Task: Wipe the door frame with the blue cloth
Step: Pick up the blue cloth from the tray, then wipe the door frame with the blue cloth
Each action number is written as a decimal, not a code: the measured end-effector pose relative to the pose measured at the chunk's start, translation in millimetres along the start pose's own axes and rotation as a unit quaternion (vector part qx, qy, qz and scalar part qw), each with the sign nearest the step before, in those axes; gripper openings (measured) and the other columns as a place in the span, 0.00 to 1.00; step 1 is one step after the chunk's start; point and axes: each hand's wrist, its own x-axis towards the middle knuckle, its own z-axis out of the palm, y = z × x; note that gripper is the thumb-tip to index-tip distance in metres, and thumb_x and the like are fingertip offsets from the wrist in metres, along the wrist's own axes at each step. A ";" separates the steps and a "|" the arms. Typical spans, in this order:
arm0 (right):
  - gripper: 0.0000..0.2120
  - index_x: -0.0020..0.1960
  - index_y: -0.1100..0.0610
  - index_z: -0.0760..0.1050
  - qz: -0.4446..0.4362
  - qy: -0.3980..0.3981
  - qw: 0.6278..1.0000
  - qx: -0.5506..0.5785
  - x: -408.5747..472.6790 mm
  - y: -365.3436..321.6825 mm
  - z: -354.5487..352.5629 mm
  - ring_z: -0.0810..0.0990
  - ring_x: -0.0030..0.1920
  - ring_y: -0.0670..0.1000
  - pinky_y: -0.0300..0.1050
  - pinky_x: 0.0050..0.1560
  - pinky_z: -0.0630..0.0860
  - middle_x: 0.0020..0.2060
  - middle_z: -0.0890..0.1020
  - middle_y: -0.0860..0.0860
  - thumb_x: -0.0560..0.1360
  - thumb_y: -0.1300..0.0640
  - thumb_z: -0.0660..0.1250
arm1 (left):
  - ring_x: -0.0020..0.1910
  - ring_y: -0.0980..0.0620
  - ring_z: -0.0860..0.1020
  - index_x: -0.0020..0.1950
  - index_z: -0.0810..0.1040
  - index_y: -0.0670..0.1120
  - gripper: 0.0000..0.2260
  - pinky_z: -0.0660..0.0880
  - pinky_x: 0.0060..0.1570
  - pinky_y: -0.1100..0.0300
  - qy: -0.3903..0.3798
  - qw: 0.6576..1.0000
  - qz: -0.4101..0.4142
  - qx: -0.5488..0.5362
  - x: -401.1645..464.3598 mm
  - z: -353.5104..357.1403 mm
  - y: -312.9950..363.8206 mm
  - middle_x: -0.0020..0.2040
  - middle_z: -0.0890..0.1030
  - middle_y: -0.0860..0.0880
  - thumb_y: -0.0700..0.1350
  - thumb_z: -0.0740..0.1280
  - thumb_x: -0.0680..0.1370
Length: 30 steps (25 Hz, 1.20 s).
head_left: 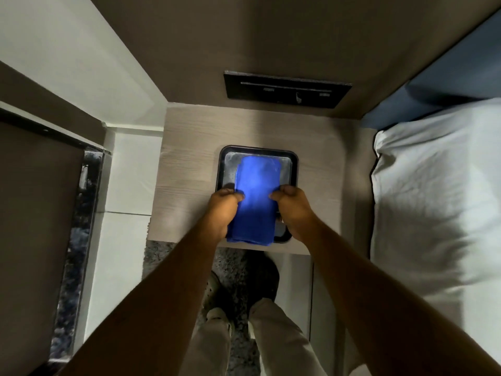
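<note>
Presently the blue cloth (256, 196) lies folded into a long rectangle on a dark tray (294, 169), which rests on the pale wood-grain counter (189, 147) beside the bed (433, 191). The near end of the cloth overhangs the tray edge closest to the person.

Handling properties, judged from appearance:
- Weight: light. The cloth should lift with little effort.
- Stiffness: soft and limp. It will likely sag or unfold if taken by one corner only.
- Surface: a napped, towel-like texture; it is unlikely to slip between the fingers.
- Fragility: none apparent.

Recommended hold: grip both long edges near the middle, or gather the folded stack in one palm so that the layers stay together for wiping.

Hand state:
- The left hand (223, 210) is curled closed on the left long edge of the cloth, with the thumb lying on top of the fabric.
- The right hand (294, 210) is curled closed on the right long edge in the same manner, thumb on top.
- Both hands are pinching the cloth from opposite sides. Whether the fingers reach beneath the cloth cannot be seen, and whether they also touch the tray cannot be told.

Task status: the cloth is not yet clear of the tray. A dark frame edge (81, 202) stands to the left; no wiping contact exists.
</note>
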 end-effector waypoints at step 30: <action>0.16 0.53 0.56 0.77 -0.501 -0.503 0.702 -0.060 -780.3 -88.5 304.2 0.80 0.39 0.42 0.30 0.35 0.76 0.44 0.83 0.48 0.73 0.71 0.59 | 0.42 0.50 0.84 0.50 0.82 0.45 0.07 0.79 0.41 0.56 0.387 0.722 0.470 -0.329 -724.6 -495.6 -102.1 0.44 0.86 0.47 0.41 0.64 0.78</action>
